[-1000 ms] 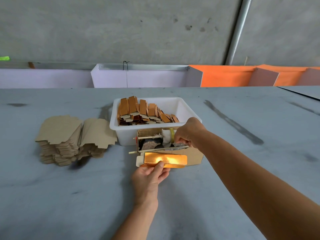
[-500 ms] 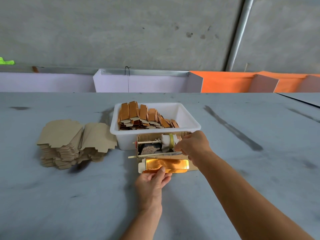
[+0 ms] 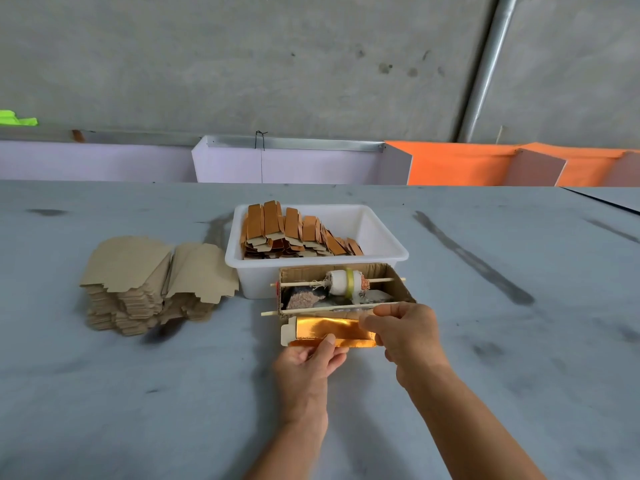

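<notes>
Head view of a grey surface [image 3: 166,410] with both hands at work on a gold carton blank [image 3: 325,329]. The blank lies flat about midway across the surface, well short of its far edge, with its long axis parallel to that edge. Its shiny side faces up and a pale tab shows at its left end.

The left hand [image 3: 306,370] pinches the near long edge of the blank, thumb on top and fingers curled beneath. The right hand [image 3: 407,336] grasps the right end of the blank with curled fingers; how far those fingers wrap under it cannot be told.

Just beyond the blank, touching or nearly touching its far edge, stands an open cardboard box [image 3: 398,284]. Two thin wooden sticks [image 3: 304,311] cross the box from left to right, and the farther stick carries a white roller [image 3: 339,283] with a yellow band.

Behind the box, on the side of the far edge, sits a white tub [image 3: 391,237]. It holds a leaning row of folded gold pieces [image 3: 287,230], packed into its left part. To the left of the tub, just beside it, rests a stack of brown blanks [image 3: 145,282], fanned into two lobes.

Past the far edge stand lilac panels [image 3: 298,166] and orange panels [image 3: 457,164] before a concrete wall [image 3: 242,64], with a metal pipe [image 3: 486,71] running up it.
</notes>
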### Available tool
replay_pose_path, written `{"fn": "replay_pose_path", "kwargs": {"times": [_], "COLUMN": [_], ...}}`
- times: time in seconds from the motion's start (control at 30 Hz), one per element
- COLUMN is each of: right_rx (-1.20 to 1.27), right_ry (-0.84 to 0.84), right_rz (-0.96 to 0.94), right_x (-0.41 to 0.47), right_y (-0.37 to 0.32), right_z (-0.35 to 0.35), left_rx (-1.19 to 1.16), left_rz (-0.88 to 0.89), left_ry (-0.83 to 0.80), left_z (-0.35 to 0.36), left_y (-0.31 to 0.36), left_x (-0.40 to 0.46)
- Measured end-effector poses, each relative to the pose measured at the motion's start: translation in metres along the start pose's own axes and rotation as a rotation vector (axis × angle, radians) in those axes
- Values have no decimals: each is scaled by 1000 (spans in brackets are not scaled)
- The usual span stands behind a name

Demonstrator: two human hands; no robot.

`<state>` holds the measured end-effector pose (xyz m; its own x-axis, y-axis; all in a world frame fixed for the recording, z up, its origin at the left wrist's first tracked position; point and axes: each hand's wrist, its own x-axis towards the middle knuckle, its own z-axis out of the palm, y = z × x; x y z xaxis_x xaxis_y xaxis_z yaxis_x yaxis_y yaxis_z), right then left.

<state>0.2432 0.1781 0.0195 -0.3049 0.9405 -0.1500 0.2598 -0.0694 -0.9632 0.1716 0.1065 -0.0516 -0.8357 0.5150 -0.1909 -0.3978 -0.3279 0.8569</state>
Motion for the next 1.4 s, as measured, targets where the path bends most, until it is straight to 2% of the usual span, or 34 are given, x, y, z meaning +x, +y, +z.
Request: {"fn": "replay_pose_path", "kwargs": {"times": [0.27, 0.8, 1.1, 1.4], "right_rx": [11, -171, -161, -67], "right_ry": [8, 120, 153, 73], "right_rz": [-27, -210, -196, -139], "right_x": [-1, -1, 6, 3], "right_y": [1, 24, 30, 36], "right_z": [0, 6, 6, 3], "left_rx": [11, -42, -35, -20], "left_rz": [-16, -21, -44, -65], "left_ry": [0, -25, -33, -14], "left_z": [-1, 0, -1, 0], "left_y": [0, 3, 7, 9], "left_x": [0, -2, -4, -4]}}
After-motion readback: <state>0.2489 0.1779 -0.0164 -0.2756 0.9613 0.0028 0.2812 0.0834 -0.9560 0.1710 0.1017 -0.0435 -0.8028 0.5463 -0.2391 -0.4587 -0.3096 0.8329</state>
